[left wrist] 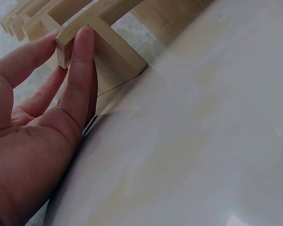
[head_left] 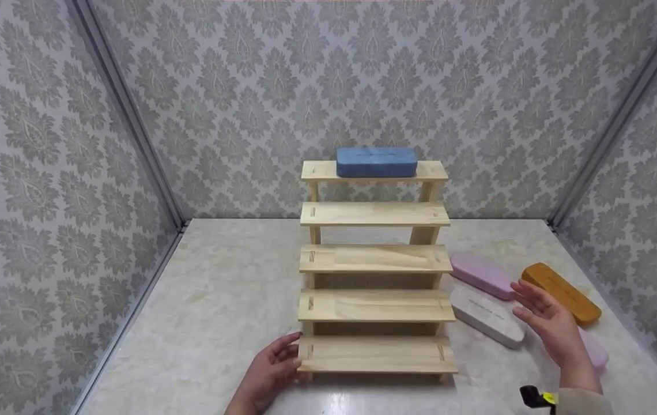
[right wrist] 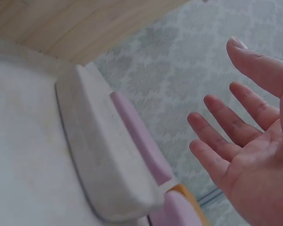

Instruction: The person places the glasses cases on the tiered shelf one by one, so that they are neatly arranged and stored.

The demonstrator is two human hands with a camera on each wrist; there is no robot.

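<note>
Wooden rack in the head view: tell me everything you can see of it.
The wooden rack is pale, apparently unpainted wood with grain showing. Its five flat shelves climb like stairs away from the camera, on side supports whose joints show at the shelf ends. It stands upright on the tabletop. A blue case lies lengthwise on the top shelf, the only one loaded. The left hand pinches the bottom shelf's left end.

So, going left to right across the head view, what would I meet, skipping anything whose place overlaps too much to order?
Left hand → stepped wooden rack → white case → right hand.
</note>
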